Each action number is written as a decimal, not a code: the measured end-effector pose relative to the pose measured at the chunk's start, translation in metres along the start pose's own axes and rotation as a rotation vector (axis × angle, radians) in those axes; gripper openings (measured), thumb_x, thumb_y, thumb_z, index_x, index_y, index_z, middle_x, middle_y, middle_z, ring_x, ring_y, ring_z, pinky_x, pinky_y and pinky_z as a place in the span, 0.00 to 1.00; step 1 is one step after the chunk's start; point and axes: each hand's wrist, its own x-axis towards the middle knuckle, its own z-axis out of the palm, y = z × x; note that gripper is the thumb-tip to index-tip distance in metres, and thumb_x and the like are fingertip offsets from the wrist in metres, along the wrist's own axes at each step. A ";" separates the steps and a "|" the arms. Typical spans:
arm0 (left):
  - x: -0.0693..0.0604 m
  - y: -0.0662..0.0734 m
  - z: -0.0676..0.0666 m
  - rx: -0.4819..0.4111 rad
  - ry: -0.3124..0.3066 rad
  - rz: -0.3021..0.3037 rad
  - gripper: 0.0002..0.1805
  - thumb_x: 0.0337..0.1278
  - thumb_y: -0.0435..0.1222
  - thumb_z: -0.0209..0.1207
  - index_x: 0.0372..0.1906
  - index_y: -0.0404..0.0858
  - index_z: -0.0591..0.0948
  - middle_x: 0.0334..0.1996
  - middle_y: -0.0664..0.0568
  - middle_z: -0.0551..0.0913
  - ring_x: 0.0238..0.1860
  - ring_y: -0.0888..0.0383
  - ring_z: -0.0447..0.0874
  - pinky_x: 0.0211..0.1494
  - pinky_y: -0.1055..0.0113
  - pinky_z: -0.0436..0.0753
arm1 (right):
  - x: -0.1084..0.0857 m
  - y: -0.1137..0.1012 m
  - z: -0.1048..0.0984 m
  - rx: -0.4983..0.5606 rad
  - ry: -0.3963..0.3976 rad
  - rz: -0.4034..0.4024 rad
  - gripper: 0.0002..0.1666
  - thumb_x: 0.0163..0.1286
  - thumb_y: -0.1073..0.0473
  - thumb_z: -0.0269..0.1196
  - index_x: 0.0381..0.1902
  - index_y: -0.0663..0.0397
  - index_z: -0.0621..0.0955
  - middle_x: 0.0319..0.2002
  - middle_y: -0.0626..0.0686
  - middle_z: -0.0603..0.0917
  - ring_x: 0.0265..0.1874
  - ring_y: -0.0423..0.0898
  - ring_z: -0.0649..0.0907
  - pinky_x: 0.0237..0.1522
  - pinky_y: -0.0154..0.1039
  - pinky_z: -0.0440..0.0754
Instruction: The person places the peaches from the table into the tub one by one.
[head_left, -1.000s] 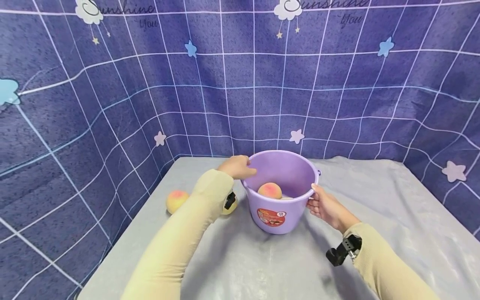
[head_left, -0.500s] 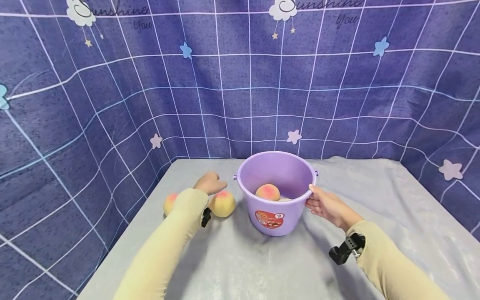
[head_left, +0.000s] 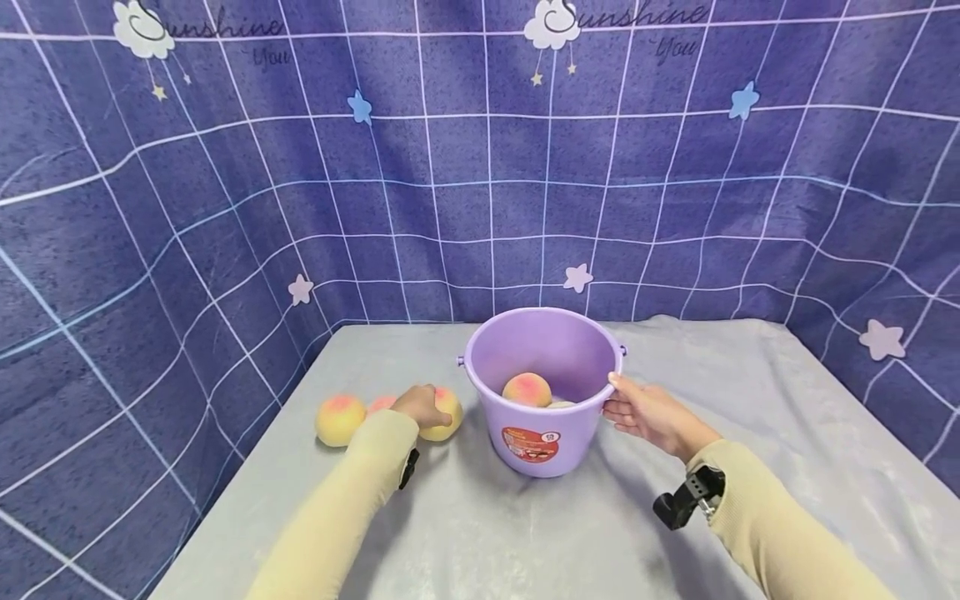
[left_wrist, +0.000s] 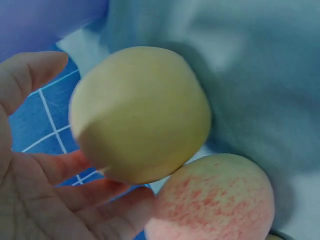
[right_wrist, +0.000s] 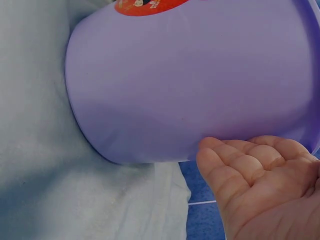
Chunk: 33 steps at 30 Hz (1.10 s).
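Note:
A purple bucket (head_left: 525,433) stands upright, with a peach (head_left: 527,389) and part of a paler round thing inside. My right hand (head_left: 651,418) holds its right rim; the right wrist view has the fingers (right_wrist: 250,165) bent against the bucket's side (right_wrist: 190,85). Left of the bucket, my left hand (head_left: 420,406) is over a peach (head_left: 442,423). In the left wrist view the thumb stands apart from that peach (left_wrist: 142,115), and the other fingers (left_wrist: 95,192) reach along its lower side, beside a second, redder peach (left_wrist: 215,200). Whether they touch the first peach, I cannot tell.
Two more peaches, one at the far left (head_left: 340,419) and one partly behind my left hand (head_left: 381,405), lie on the grey cloth (head_left: 480,533). A blue gridded curtain (head_left: 517,208) hangs behind and at the sides.
My left hand has moved from the bucket's left rim leftward and down to the nearest peach. My right hand has kept hold of the rim. The head view has shifted slightly.

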 end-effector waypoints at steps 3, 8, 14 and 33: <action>0.006 -0.004 0.007 0.006 0.014 -0.010 0.33 0.41 0.39 0.67 0.52 0.22 0.72 0.41 0.37 0.80 0.40 0.48 0.77 0.49 0.55 0.78 | 0.000 0.001 0.001 0.002 0.009 0.000 0.44 0.78 0.44 0.39 0.67 0.84 0.47 0.63 0.80 0.56 0.64 0.70 0.61 0.64 0.58 0.61; 0.013 -0.008 0.015 0.015 0.027 -0.044 0.35 0.38 0.37 0.70 0.52 0.23 0.70 0.39 0.36 0.79 0.39 0.46 0.78 0.47 0.55 0.79 | 0.002 0.001 0.004 0.009 0.013 0.008 0.44 0.78 0.45 0.38 0.67 0.84 0.46 0.64 0.80 0.55 0.64 0.70 0.60 0.64 0.59 0.59; 0.021 -0.011 0.023 0.070 0.027 -0.043 0.39 0.37 0.37 0.72 0.56 0.25 0.68 0.44 0.34 0.77 0.45 0.41 0.78 0.51 0.52 0.78 | 0.002 0.002 0.004 0.012 0.026 0.003 0.44 0.78 0.45 0.37 0.67 0.85 0.47 0.63 0.80 0.54 0.64 0.70 0.60 0.64 0.60 0.59; 0.013 -0.003 0.006 -0.002 0.048 -0.015 0.46 0.24 0.37 0.78 0.57 0.28 0.70 0.47 0.37 0.80 0.46 0.45 0.79 0.51 0.53 0.78 | 0.002 0.002 0.004 -0.008 0.061 -0.023 0.42 0.78 0.46 0.39 0.66 0.85 0.51 0.61 0.79 0.60 0.63 0.69 0.63 0.64 0.58 0.59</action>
